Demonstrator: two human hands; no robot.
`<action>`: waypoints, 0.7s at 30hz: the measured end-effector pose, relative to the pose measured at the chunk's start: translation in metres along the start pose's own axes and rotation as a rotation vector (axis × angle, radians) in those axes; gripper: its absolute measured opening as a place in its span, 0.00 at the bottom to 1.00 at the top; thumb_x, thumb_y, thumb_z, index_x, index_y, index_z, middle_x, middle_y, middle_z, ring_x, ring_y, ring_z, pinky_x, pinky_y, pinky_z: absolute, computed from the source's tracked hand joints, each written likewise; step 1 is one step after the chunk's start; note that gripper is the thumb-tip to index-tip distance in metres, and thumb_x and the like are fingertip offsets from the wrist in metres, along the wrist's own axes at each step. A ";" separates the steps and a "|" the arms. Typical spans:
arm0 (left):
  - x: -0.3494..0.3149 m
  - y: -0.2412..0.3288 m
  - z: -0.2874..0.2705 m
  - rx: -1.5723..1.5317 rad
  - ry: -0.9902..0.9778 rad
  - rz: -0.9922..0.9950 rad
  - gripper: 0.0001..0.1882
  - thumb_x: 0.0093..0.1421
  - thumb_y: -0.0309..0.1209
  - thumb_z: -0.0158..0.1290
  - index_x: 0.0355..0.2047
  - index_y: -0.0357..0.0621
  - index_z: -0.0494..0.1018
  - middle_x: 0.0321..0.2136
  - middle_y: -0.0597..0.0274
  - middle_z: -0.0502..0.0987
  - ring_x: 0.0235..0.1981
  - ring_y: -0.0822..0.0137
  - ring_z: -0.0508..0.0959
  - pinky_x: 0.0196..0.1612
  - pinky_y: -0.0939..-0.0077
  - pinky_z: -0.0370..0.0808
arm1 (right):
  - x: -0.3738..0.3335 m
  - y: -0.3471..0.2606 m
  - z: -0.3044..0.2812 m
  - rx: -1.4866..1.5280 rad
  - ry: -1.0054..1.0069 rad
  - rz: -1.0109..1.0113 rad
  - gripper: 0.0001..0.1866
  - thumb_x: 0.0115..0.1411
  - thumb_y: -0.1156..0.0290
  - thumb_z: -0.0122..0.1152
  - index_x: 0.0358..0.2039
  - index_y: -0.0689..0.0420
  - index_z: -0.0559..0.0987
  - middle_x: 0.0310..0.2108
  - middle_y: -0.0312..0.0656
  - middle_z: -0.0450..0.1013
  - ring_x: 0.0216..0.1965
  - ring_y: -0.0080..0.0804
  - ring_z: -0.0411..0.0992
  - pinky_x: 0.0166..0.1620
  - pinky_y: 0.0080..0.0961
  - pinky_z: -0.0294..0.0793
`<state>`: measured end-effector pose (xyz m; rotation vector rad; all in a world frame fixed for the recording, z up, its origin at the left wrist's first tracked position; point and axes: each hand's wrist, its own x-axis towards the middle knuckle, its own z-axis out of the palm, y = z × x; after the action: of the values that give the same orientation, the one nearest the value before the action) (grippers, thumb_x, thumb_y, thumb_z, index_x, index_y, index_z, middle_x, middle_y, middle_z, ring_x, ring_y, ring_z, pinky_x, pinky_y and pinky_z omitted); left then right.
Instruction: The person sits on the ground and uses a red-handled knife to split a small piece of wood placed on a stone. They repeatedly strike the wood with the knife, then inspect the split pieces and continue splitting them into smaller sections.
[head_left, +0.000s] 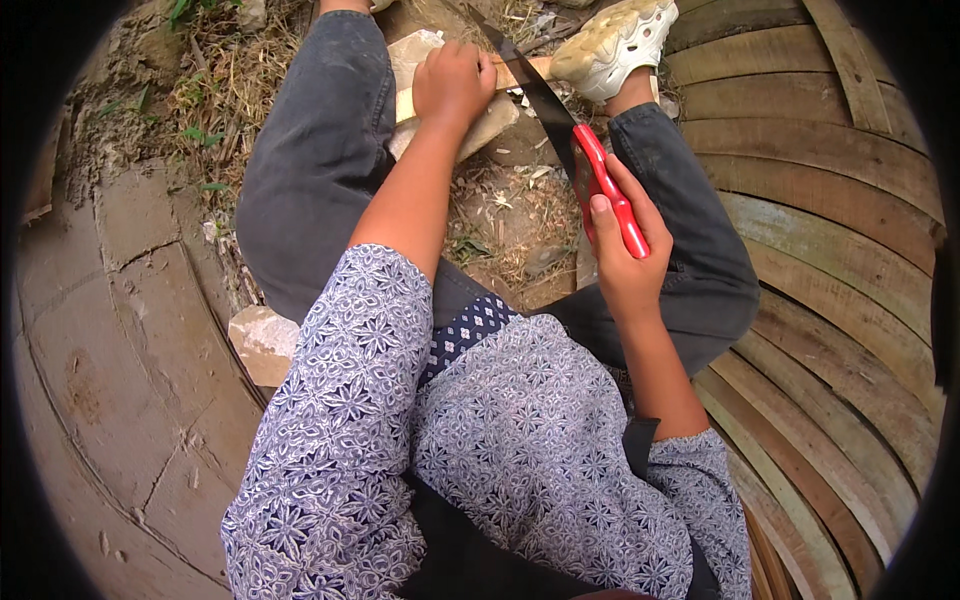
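My right hand (635,225) is wrapped round the red handle of a handsaw (548,108). The saw's dark blade slants up and left, passing over a thin, pale wooden strip (508,76); whether the teeth touch the wood I cannot tell. Closed over that strip, left of the blade, my left hand (453,85) presses it down above a flat pale stone (490,128). The fingers' undersides are hidden. At its right end the strip meets the toe of my cream clog (612,50).
A wall or fence of weathered wooden boards (800,170) curves along the right. Cracked grey paving (130,330) lies on the left, with a loose stone block (263,343) beside my leg. Dry grass (215,95) and wood shavings cover the ground.
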<state>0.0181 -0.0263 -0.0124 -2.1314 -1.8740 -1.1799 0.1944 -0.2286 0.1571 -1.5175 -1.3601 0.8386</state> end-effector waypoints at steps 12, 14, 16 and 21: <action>0.000 -0.004 0.002 -0.003 -0.008 -0.016 0.10 0.57 0.38 0.57 0.23 0.47 0.77 0.27 0.60 0.77 0.34 0.55 0.79 0.38 0.56 0.76 | -0.008 0.002 0.007 -0.010 -0.004 0.021 0.21 0.66 0.74 0.61 0.60 0.63 0.76 0.52 0.49 0.78 0.51 0.28 0.76 0.55 0.24 0.73; 0.000 -0.003 0.001 0.008 -0.021 -0.019 0.10 0.57 0.38 0.57 0.24 0.47 0.77 0.27 0.60 0.78 0.34 0.55 0.79 0.39 0.56 0.76 | -0.007 0.001 0.006 -0.017 -0.015 0.001 0.21 0.66 0.74 0.61 0.60 0.63 0.76 0.53 0.49 0.78 0.51 0.28 0.76 0.55 0.25 0.73; 0.000 -0.002 0.001 0.020 -0.029 -0.022 0.10 0.57 0.38 0.57 0.24 0.47 0.78 0.28 0.60 0.78 0.35 0.55 0.79 0.39 0.56 0.76 | -0.005 -0.002 0.005 -0.027 -0.038 -0.025 0.21 0.66 0.74 0.61 0.60 0.64 0.76 0.53 0.50 0.78 0.51 0.28 0.76 0.56 0.25 0.72; 0.003 0.001 0.003 0.056 -0.062 -0.057 0.11 0.57 0.39 0.56 0.26 0.47 0.79 0.30 0.60 0.79 0.35 0.55 0.80 0.39 0.56 0.76 | -0.003 -0.013 -0.001 -0.104 -0.088 -0.036 0.22 0.66 0.75 0.61 0.60 0.63 0.76 0.54 0.50 0.78 0.53 0.29 0.76 0.56 0.25 0.72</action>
<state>0.0207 -0.0231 -0.0124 -2.1225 -1.9819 -1.0704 0.1898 -0.2322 0.1694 -1.5460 -1.5119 0.8318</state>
